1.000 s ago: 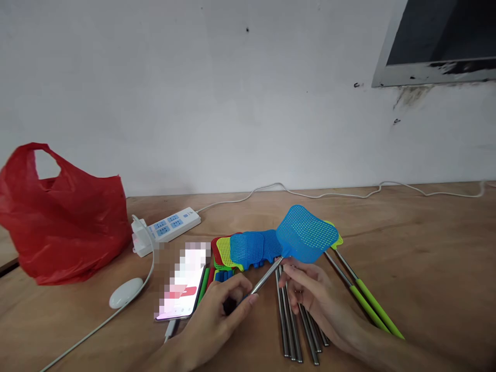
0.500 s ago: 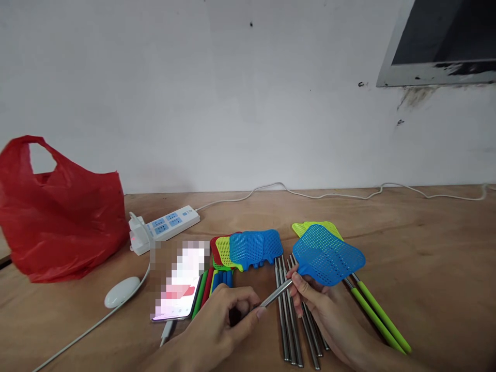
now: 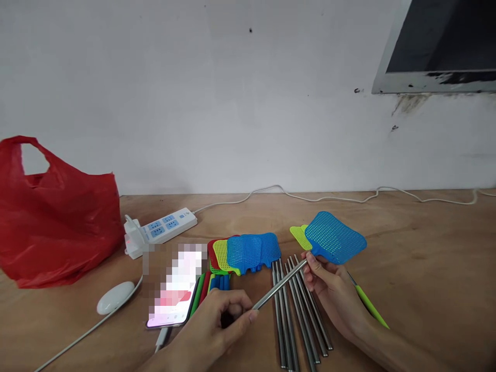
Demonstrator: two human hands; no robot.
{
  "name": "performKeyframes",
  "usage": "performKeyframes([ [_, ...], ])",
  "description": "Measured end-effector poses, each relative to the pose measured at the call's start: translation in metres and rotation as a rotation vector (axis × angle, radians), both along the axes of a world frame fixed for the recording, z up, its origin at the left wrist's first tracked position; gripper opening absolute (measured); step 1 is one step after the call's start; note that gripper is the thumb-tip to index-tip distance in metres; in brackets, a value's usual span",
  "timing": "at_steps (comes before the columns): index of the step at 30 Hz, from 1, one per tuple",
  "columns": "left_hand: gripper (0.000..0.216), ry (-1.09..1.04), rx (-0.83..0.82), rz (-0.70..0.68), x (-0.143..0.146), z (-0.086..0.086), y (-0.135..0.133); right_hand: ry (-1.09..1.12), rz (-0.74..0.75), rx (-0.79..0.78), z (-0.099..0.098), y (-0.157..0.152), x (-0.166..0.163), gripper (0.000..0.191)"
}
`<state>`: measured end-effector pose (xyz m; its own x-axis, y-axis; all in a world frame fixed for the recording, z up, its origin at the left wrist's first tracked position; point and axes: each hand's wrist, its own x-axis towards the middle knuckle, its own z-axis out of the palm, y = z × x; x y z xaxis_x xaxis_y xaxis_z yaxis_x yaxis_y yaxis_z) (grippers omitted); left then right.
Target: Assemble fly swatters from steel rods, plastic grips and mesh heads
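Note:
My left hand is closed round the lower end of a steel rod that slants up to the right. My right hand pinches the neck of a blue fly-swatter head at the rod's upper end. Under that head lie yellow-green swatter heads with green handles. Several loose steel rods lie on the wooden table beneath both hands. A stack of blue, yellow and red swatter heads rests just left of the rods, with coloured handle grips below it.
A phone with a lit screen lies left of my left hand. Behind it are a white power strip, a white oval device on a cable, and a red plastic bag. A white cable runs along the wall.
The blue swatter head swung from the middle to the right and now lies over the yellow-green heads. My right hand moved right with it; the left hand stayed on the rod's end.

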<state>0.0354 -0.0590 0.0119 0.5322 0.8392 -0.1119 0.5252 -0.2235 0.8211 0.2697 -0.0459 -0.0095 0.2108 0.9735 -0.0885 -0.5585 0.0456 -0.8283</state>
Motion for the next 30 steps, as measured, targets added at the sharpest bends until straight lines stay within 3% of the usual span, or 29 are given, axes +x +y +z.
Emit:
performKeyframes([
  [5,0.037,0.062,0.098,-0.021,-0.002,0.001,0.0,0.003,0.024,-0.009,0.002,-0.005,0.003,0.035],
  [17,0.038,0.11,0.087,-0.004,-0.002,0.002,-0.001,-0.024,0.069,0.002,0.004,-0.008,0.005,0.033],
  [23,0.039,0.172,0.218,0.048,-0.001,0.006,-0.004,0.074,-0.049,0.032,0.009,0.001,0.014,0.032],
  [30,0.04,0.186,0.315,0.055,-0.007,-0.004,-0.003,0.01,-0.109,0.023,0.005,0.003,0.013,0.036],
])
